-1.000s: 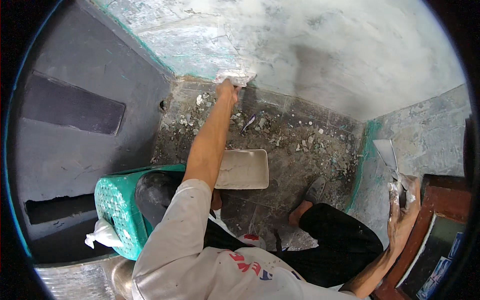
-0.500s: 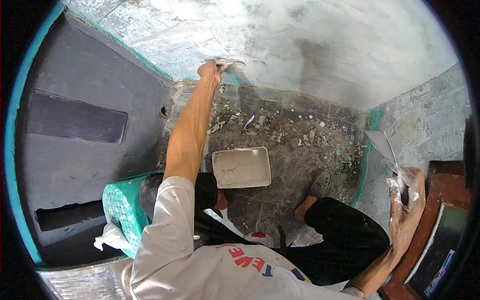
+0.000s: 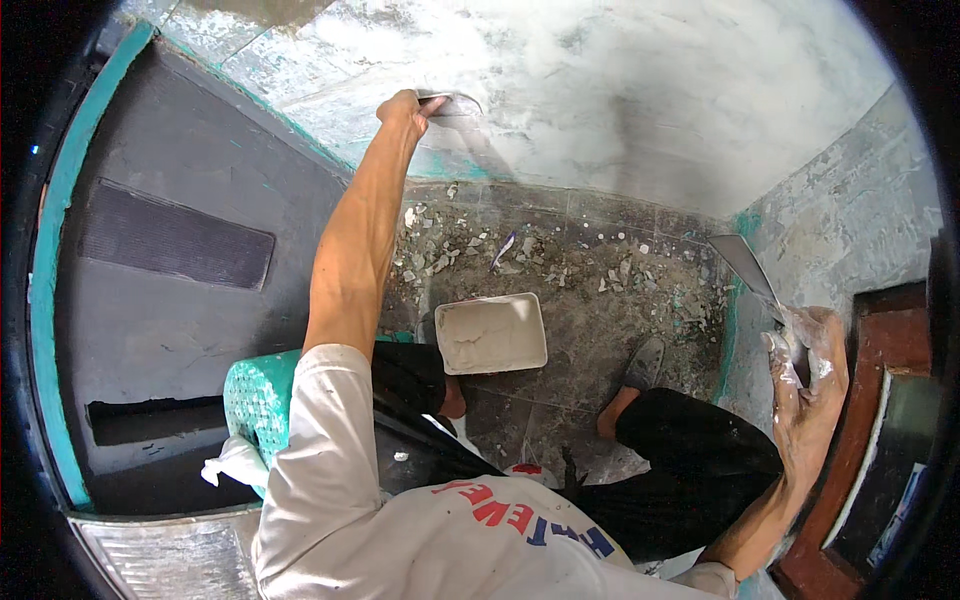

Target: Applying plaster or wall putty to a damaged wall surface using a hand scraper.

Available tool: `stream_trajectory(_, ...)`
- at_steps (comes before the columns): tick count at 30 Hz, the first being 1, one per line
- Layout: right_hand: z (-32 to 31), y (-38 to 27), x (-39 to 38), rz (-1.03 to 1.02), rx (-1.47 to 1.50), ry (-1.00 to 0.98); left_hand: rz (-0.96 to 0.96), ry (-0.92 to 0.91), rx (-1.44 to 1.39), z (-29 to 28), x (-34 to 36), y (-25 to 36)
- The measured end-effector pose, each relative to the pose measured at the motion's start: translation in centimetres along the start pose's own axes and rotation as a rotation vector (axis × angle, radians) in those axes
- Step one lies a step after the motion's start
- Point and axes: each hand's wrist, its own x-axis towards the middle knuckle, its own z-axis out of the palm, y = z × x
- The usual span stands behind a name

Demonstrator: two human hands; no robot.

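Note:
At the wall in front, my left hand (image 3: pixel 404 108) is closed round a thin, flat putty spreader (image 3: pixel 457 103), its blade lying against the white-smeared wall (image 3: pixel 560 90). Fingers wrap the near edge, so part of the spreader is hidden. On the right, my right hand (image 3: pixel 812 365) grips a putty knife (image 3: pixel 744 266) by the handle. Its wide metal blade points up and left, near the right-hand wall. White putty coats the fingers of that hand. Between my feet stands a pale rectangular tub (image 3: pixel 544 330) with greyish-white putty inside.
Broken chips and rubble (image 3: pixel 625 270) litter the floor along the wall's foot. A green perforated plastic stool (image 3: pixel 262 395) is by my left leg, with a white bag on it. A dark grey panel (image 3: pixel 190 180) borders the left; a reddish-brown wooden frame (image 3: pixel 870 360) stands at right.
My left hand has slid the spreader higher and slightly left along the wall. My right hand stays at the right side, its putty knife a little higher and farther left.

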Motion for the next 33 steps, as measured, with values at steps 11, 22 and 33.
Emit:
stream_trajectory(11,0.2,-0.8,-0.2,-0.108,0.024,0.100,0.089,-0.170,0.010,4.0,-3.9,11.9)
stream_trajectory(22,0.2,-1.1,-0.3,-0.118,-0.079,0.074,0.073,-0.002,-0.073,-7.4,-10.3,4.4)
stream_trajectory(33,1.8,0.3,0.7,0.019,-0.095,-0.061,-0.304,0.173,-0.017,-15.0,-4.1,-21.6)
